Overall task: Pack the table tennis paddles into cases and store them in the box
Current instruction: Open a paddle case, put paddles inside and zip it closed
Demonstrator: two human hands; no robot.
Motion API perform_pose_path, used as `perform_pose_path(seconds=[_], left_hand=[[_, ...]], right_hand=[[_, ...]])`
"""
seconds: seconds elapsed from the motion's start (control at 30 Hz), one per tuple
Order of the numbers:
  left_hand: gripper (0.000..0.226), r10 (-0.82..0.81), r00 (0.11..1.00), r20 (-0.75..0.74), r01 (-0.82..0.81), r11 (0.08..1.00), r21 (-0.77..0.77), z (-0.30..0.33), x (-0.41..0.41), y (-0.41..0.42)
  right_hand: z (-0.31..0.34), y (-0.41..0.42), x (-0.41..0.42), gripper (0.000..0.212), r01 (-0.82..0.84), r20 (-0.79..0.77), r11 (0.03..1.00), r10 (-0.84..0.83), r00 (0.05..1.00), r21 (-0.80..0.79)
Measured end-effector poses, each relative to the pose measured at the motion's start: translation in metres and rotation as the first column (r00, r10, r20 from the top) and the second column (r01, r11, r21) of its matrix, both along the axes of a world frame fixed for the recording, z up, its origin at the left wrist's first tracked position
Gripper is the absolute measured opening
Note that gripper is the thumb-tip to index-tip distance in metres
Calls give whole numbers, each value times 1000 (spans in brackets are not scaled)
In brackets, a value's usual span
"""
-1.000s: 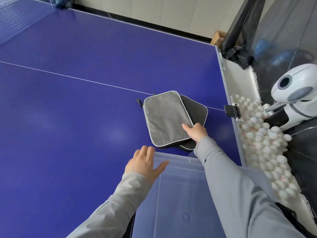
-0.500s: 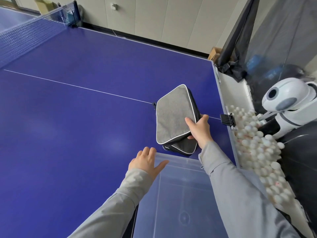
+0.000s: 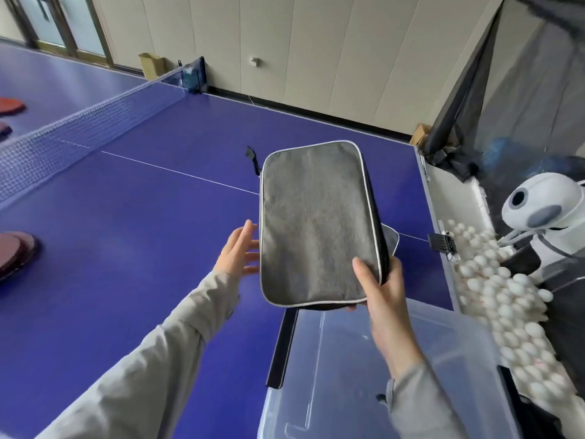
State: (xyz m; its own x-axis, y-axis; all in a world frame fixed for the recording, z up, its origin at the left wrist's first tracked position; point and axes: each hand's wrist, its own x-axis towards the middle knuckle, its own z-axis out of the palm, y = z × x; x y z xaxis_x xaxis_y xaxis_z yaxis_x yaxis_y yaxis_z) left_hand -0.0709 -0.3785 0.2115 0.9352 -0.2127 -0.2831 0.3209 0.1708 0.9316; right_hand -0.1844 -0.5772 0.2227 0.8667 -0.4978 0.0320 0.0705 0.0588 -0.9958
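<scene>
Red paddles [image 3: 15, 250] lie far left on surface [image 3: 142, 217]. L hand [image 3: 235, 251] open, fingers spread, just beside grey case [image 3: 316, 223]. R hand [image 3: 384, 291] grips case's near corner; long axis runs away from person, box [image 3: 443, 337] directly below/near.

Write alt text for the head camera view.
The right hand grips a grey paddle case lifted above a blue table tennis table, over a clear plastic box. The open left hand reaches toward the case's edge.
</scene>
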Motion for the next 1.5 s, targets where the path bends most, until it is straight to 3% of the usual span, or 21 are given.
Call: perform_pose_path(seconds=[0.3,0.43,0.5,0.6,0.7,0.83,0.93,1.0,1.07,1.2,1.3,1.4,1.5], left_hand=[[40,267,963,47,-266,964,-27,-5,-15,104],[39,317,939,136,-319,948,-7,-17,5,160],[38,277,934,225,-292,956,36,-22,22,196],[42,134,928,348,-233,938,258,-32,51,257],[45,-55,917,395,-172,839,517,-41,76,318],[47,-252,892,375,-78,730,678,-50,94,377],[48,-385,848,366,-10,677,736,-54,102,404],[48,-455,821,343,31,636,771,-55,105,415],[47,-511,796,324,60,599,798,-55,108,423],[46,-605,736,305,83,528,845,-54,109,431],[49,-630,716,301,91,512,854,-53,105,435],[49,-602,725,336,96,571,816,-50,103,437],[50,-596,718,360,95,595,798,-46,102,436]], right_hand=[[-35,105,-10,29,-302,-186,938,270,945,-169],[-45,150,15,32,-281,-284,896,186,941,-343],[-44,176,40,38,-197,-266,865,77,961,-461],[-28,228,86,39,-141,-171,807,51,984,-574],[-3,291,137,34,-135,-86,766,104,991,-628],[24,362,193,26,-203,-134,714,152,979,-670],[31,394,214,8,-335,-276,673,199,941,-660],[31,404,220,17,-410,-346,639,230,909,-651],[31,407,221,5,-483,-422,596,251,871,-642],[30,407,219,6,-599,-514,550,322,795,-582],[29,410,213,7,-572,-476,571,326,816,-589],[27,406,204,16,-450,-370,660,270,889,-602],[27,398,196,9,-433,-347,695,273,897,-574]])
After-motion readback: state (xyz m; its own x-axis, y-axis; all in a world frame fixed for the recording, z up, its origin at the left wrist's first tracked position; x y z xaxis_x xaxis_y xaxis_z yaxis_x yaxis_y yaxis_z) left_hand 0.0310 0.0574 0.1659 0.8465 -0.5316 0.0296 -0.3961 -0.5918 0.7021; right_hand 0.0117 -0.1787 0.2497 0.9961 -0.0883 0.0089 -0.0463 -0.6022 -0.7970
